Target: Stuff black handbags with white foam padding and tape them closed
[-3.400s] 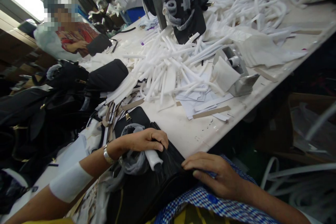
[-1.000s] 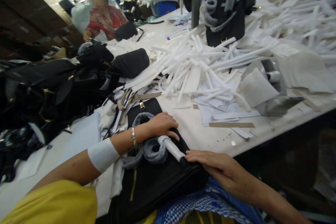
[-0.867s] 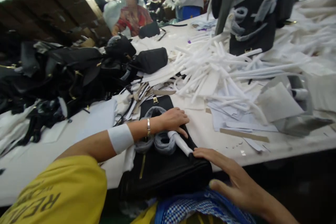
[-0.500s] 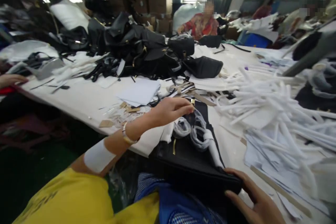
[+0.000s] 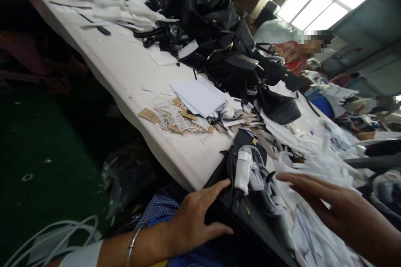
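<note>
My left grip [image 5: 192, 221] spreads at the near side of the black bag [image 5: 263, 227], my right grip [image 5: 336, 202] hangs open opposite, likely flanking it for balance. Between them, white wrapping [image 5: 242, 172] probably guards a strap; beyond my left grip, tags [image 5: 177, 119] lie on the desk [image 5: 114, 54].

One head-worn camera; it faces forward and down, tilted, close above the table [image 5: 119, 64].

1. Left hand [image 5: 197, 217] swings away from the far end of the black bag [image 5: 260, 225], thumb and fingers now spread by its left side!
2. Right hand [image 5: 335, 200] quits the near corner, fingers straightening out.
3. White-wrapped handle [image 5: 243, 171] switches from right to left!
</note>
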`<act>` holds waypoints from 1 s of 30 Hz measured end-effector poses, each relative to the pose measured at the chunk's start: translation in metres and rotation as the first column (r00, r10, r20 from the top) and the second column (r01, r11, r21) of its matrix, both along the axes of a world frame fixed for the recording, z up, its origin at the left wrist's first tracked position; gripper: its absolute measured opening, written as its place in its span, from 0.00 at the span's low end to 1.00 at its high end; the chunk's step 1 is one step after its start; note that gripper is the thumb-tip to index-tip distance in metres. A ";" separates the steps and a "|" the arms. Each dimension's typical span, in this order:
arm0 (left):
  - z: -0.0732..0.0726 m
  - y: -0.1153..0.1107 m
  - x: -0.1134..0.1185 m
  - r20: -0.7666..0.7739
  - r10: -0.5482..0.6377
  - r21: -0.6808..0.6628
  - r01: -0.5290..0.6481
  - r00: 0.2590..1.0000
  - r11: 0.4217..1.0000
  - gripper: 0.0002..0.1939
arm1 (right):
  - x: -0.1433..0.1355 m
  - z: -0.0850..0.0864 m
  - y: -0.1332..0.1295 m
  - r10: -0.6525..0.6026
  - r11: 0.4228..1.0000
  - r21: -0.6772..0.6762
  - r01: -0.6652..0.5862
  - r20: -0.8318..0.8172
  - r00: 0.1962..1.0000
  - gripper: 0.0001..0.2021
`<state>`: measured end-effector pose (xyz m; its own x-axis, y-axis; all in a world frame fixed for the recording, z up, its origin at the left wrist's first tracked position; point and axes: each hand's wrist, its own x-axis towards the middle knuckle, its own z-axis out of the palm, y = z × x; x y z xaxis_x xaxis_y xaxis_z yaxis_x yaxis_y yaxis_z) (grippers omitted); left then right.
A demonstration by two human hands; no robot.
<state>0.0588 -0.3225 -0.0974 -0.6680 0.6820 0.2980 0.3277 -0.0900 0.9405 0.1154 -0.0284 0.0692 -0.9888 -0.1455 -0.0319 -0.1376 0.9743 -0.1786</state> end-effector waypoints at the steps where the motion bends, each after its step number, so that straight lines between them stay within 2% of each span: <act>1: -0.001 0.000 -0.001 -0.016 0.003 0.015 -0.003 1.000 1.000 0.45 | -0.033 0.006 -0.012 0.159 0.987 -0.004 -0.159 0.036 0.987 0.20; 3: -0.002 0.001 -0.002 -0.047 0.017 0.036 -0.015 0.999 0.999 0.43 | -0.091 0.003 -0.033 0.366 0.930 -0.050 -0.363 0.161 0.916 0.27; 5: -0.003 0.003 -0.002 -0.077 0.033 0.059 -0.029 0.996 0.998 0.44 | -0.132 -0.013 -0.045 0.477 0.877 -0.093 -0.472 0.287 0.831 0.30; 7: -0.003 0.005 -0.002 -0.110 0.053 0.072 -0.045 0.993 0.996 0.43 | -0.159 -0.032 -0.050 0.514 0.846 -0.151 -0.512 0.486 0.707 0.27; 9: -0.002 0.006 -0.004 -0.152 0.074 0.090 -0.060 0.986 0.994 0.42 | -0.175 -0.048 -0.050 0.484 0.849 -0.189 -0.493 0.650 0.585 0.23; 11: -0.003 0.007 -0.006 -0.211 0.086 0.114 -0.063 0.974 0.991 0.39 | -0.183 -0.058 -0.048 0.449 0.860 -0.193 -0.472 0.726 0.521 0.23; 15: -0.007 0.009 -0.010 -0.308 0.072 0.154 -0.025 0.949 0.988 0.34 | -0.182 -0.059 -0.039 0.483 0.831 -0.188 -0.523 0.709 0.513 0.21; 19: -0.012 0.014 -0.015 -0.359 0.040 0.165 0.021 0.933 0.986 0.33 | -0.167 -0.053 -0.027 0.444 0.868 -0.117 -0.483 0.620 0.647 0.11; 21: -0.013 0.017 -0.018 -0.388 0.009 0.159 0.057 0.922 0.986 0.34 | -0.161 -0.052 -0.021 0.434 0.871 -0.091 -0.482 0.602 0.670 0.10; 23: -0.012 0.019 -0.021 -0.404 -0.024 0.157 0.096 0.915 0.983 0.33 | -0.160 -0.054 -0.015 0.467 0.846 -0.090 -0.525 0.601 0.649 0.14; 26: -0.012 0.022 -0.021 -0.401 -0.055 0.170 0.134 0.914 0.976 0.31 | -0.169 -0.059 -0.009 0.507 0.803 -0.078 -0.592 0.612 0.607 0.25; 28: -0.014 0.024 -0.020 -0.391 -0.049 0.196 0.136 0.919 0.971 0.27 | -0.180 -0.061 -0.006 0.489 0.794 -0.058 -0.606 0.654 0.578 0.31; 30: -0.016 0.026 -0.020 -0.375 -0.039 0.218 0.129 0.926 0.967 0.25 | -0.191 -0.062 -0.007 0.458 0.795 -0.037 -0.606 0.692 0.558 0.33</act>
<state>0.0392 -0.2968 -0.1138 -0.4254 0.6108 0.6678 0.6253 -0.3351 0.7048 -0.0754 -0.0353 0.0073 -0.4459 -0.5555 -0.7018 -0.5658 0.7825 -0.2599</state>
